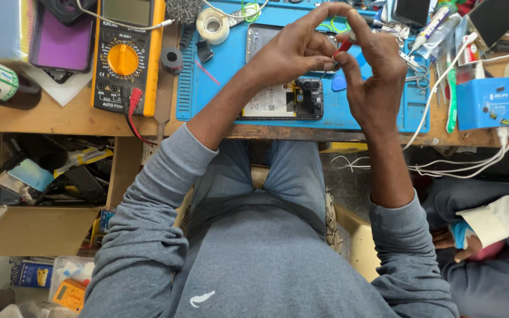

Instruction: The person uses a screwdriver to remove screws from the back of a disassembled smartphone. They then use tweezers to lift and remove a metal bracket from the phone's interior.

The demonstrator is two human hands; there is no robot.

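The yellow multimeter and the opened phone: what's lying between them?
In the head view, between the yellow multimeter and the opened phone lie a small black ring-shaped part and the blue mat's ridged edge.

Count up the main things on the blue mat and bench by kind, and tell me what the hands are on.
Opened phones: 1
Multimeters: 1
Tape rolls: 1
Blue boxes: 1
Red-handled tools, held by left hand and right hand: 1
Total: 5

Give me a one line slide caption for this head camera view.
Both hands, left hand and right hand, pinch a small red-handled tool above an opened phone on a blue mat.
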